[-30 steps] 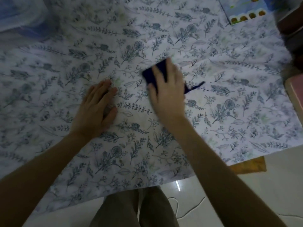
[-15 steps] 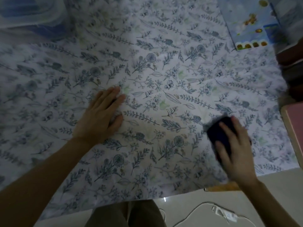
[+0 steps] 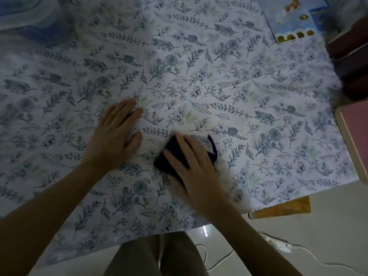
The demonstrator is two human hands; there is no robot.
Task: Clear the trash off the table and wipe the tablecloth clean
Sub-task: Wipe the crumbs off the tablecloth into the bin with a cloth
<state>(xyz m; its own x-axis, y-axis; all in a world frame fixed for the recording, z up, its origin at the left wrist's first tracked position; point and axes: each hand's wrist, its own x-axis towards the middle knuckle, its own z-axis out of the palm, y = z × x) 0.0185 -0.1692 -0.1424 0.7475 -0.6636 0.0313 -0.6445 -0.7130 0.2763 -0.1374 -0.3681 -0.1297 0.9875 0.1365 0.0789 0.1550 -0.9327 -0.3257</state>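
L hand lies flat, fingers straight, pinning the tablecloth; R hand, just beside it, presses flat spread fingers on a dark blue rag near the front-centre. Looks like the wiping step; no trash visible, tho a blue printed sheet sits at the far R corner. Next move prob needs steady pressure & sweeps over unwiped areas w/o bunching the fabric.
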